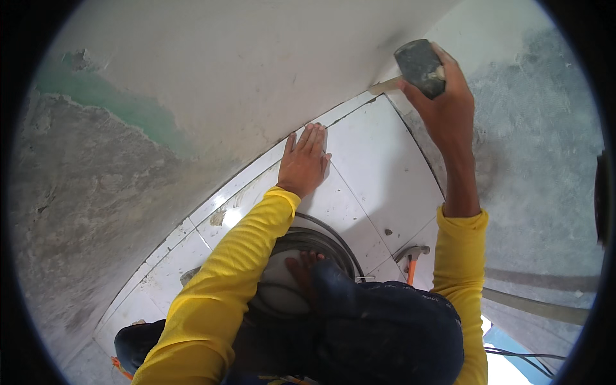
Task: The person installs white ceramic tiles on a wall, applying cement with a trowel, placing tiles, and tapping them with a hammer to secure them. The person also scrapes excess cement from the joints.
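Observation:
My left hand (pixel 305 160) lies flat on the white floor tiles (pixel 378 154), palm down with fingers stretched out. Its fingertips reach the narrow white tile strip (pixel 228 190) along the foot of the wall. My right hand (pixel 452 106) is raised near the corner at the upper right, gripping a black rubber mallet head (pixel 420 67); no handle can be made out. A pale spot shows on the side of the mallet head. Just below it, a tan piece (pixel 385 86) sits at the end of the strip, its kind unclear.
A coil of black hose (pixel 330 234) lies round my bare foot. A claw hammer (pixel 411 261) with an orange handle rests on the tiles near my right forearm. The left wall (pixel 224 77) has peeling plaster; a rough grey wall (pixel 532 160) stands at the right.

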`<state>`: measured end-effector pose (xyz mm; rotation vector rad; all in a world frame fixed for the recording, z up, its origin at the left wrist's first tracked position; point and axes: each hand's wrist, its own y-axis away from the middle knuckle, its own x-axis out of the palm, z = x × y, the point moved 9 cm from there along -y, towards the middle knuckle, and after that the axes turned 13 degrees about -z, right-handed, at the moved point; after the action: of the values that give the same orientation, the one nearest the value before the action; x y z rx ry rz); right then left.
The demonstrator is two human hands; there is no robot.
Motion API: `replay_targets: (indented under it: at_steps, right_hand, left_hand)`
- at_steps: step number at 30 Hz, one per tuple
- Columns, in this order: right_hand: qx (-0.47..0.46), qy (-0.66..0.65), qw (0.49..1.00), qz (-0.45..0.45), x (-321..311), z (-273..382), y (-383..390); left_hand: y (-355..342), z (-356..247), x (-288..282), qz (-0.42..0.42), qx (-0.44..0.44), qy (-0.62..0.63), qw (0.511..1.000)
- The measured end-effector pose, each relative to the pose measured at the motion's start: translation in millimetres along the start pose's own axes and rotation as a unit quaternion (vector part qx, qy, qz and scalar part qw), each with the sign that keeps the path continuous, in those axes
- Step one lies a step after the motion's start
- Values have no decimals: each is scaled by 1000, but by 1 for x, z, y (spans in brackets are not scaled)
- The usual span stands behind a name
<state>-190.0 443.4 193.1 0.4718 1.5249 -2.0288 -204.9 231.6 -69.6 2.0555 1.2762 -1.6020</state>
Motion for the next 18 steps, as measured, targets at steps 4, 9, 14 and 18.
replay_targets:
  at_steps: [4,9,14,18]
  right_hand:
    - [17,28,999,26,9,-5,1]
    - [74,-8,996,55,-2,13,5]
    - [48,-91,992,67,7,49,12]
    - [25,-110,991,79,8,63,13]
  left_hand:
    - [1,-1,-1,2,12,-14,1000]
    - [12,-4,-5,14,-13,18,1000]
    - [13,-8,-8,2,-45,40,998]
    - [11,-8,-11,12,-33,16,999]
